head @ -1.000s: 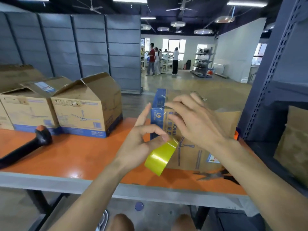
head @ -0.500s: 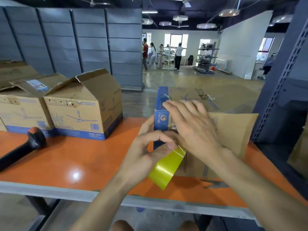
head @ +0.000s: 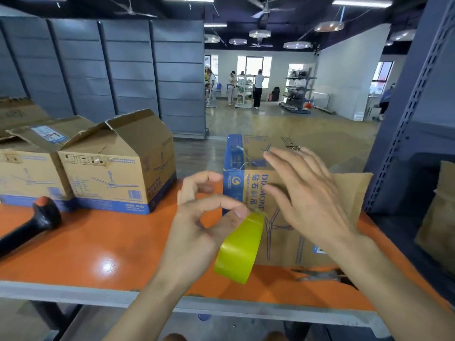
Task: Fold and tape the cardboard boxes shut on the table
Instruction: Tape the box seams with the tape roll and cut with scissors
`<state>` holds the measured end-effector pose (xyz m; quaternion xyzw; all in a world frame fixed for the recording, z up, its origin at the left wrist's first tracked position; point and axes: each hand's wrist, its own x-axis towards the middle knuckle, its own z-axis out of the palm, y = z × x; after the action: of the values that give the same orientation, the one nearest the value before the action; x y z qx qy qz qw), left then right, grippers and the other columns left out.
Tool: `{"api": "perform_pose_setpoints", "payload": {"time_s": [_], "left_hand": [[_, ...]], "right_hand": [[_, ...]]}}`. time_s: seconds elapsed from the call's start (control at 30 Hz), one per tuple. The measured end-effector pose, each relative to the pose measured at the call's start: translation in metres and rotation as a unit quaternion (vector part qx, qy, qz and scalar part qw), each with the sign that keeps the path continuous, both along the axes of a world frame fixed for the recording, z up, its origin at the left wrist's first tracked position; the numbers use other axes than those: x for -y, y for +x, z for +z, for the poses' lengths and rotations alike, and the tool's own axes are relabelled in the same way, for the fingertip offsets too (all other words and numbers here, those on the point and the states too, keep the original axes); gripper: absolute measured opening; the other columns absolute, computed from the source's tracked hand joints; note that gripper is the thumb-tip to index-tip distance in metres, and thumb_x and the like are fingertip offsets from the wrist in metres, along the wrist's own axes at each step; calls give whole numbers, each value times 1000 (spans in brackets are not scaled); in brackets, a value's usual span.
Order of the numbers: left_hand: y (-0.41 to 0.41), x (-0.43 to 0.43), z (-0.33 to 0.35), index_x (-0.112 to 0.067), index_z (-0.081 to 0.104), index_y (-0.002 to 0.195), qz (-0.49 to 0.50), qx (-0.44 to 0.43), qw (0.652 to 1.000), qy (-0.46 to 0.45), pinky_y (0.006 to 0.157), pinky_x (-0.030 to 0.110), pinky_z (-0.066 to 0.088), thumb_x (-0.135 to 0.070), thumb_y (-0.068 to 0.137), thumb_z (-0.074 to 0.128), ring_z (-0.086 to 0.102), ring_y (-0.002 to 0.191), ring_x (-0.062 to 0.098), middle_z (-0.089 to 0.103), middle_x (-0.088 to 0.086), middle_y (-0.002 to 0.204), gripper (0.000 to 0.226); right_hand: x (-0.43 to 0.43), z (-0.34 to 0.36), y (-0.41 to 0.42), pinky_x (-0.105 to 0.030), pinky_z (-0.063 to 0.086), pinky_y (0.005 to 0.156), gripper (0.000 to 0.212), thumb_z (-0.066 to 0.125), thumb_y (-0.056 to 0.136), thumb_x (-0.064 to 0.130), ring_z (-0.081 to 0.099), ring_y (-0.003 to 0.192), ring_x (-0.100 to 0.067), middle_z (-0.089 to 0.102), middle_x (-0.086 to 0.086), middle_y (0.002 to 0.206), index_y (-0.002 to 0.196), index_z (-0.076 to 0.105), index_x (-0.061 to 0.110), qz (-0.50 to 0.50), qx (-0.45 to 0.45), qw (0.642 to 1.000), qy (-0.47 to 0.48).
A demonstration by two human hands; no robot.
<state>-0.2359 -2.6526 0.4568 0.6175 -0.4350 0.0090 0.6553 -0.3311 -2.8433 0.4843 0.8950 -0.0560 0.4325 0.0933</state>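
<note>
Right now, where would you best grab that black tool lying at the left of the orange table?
The black tool is probably best gripped round its long shaft, from above: it lies flat on the table, slanting toward the near-left edge, with bare surface either side. Its thicker, orange-tipped head sits close to the boxes.

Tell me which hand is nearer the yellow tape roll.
Left. The left hand pinches the tape roll at its top; the right hand is spread open over the cardboard box, to the roll's right.

Front box [head: 280, 244]: blue "DIAMON…", rest illegible.
</note>
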Motion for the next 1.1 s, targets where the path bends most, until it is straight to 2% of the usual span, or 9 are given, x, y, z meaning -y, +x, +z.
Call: {"api": "perform_pose_setpoints", "payload": {"time_s": [0.1, 0.2, 0.37, 0.53, 0.6, 0.73, 0.87, 1.0, 1.1], "left_hand": [[-9, 1, 11, -33, 81, 78, 5, 6, 1000, -7, 103, 30, 38, -38, 79, 78, 54, 112, 15, 55, -11, 106, 6], [-21, 10, 19, -34, 81, 79, 13, -3, 1000, -25, 89, 30, 40, -31, 84, 80, 57, 96, 11, 61, -14, 89, 5], [-44, 45, 32, -26, 83, 78, 26, -53, 998, -26, 77, 19, 47, -16, 86, 81, 62, 80, 1, 72, -12, 79, 13], [-59, 68, 34, -24, 80, 74, -1, -102, 995, -5, 68, 29, 51, -20, 86, 82, 63, 67, 5, 72, -15, 72, 13], [-59, 69, 34, -26, 80, 73, -10, -110, 994, 6, 63, 23, 53, -25, 84, 83, 62, 62, 3, 72, -14, 72, 12], [-58, 70, 37, -26, 82, 75, -23, -96, 995, -7, 81, 22, 52, -23, 84, 83, 68, 83, 12, 73, 2, 89, 10], [-58, 79, 46, -22, 81, 74, -35, -97, 995, -13, 73, 15, 48, -19, 83, 83, 62, 76, 3, 66, -4, 79, 10], [-53, 91, 57, -19, 80, 69, -29, -88, 996, -4, 67, 8, 41, -17, 84, 83, 54, 64, -6, 56, -8, 76, 15], [-48, 103, 69, -19, 80, 68, -28, -92, 995, -20, 65, 10, 41, -17, 82, 84, 53, 63, -5, 56, -13, 73, 15]], "right_hand": [[-9, -2, -21, -32, 46, 96, 25, 61, 99, 19, 55, 112, -19, 61, 5, 122, 123, 69, 17, 44, 44, 988, 143], [-29, -12, -42, -20, 46, 83, 19, 50, 103, 29, 60, 101, -8, 61, 16, 105, 108, 68, 28, 111, 66, 945, 300], [-46, -24, -56, -12, 43, 92, 35, 40, 104, 50, 59, 115, 5, 66, 28, 117, 126, 63, 34, 170, 49, 872, 456], [-39, -30, -68, -2, 44, 81, 51, 63, 98, 25, 59, 110, 15, 57, 46, 118, 144, 42, 36, 208, 45, 815, 538], [-35, -32, -77, 0, 43, 81, 66, 67, 93, 39, 54, 112, 21, 49, 47, 129, 151, 35, 39, 191, 59, 812, 549], [-36, -31, -88, 2, 39, 86, 69, 63, 87, 61, 49, 115, 23, 43, 36, 145, 149, 38, 45, 174, 94, 817, 542], [-41, -32, -90, 1, 43, 78, 53, 61, 98, 34, 62, 94, 20, 61, 42, 115, 147, 43, 31, 203, 120, 814, 530], [-38, -24, -84, -22, 57, 62, 50, 63, 100, 27, 75, 70, -15, 74, 12, 99, 145, 43, 39, 174, 150, 782, 579], [-30, -17, -79, -9, 51, 54, 47, 63, 99, 31, 69, 62, 5, 70, 33, 85, 143, 44, 30, 133, 139, 796, 574]]}}
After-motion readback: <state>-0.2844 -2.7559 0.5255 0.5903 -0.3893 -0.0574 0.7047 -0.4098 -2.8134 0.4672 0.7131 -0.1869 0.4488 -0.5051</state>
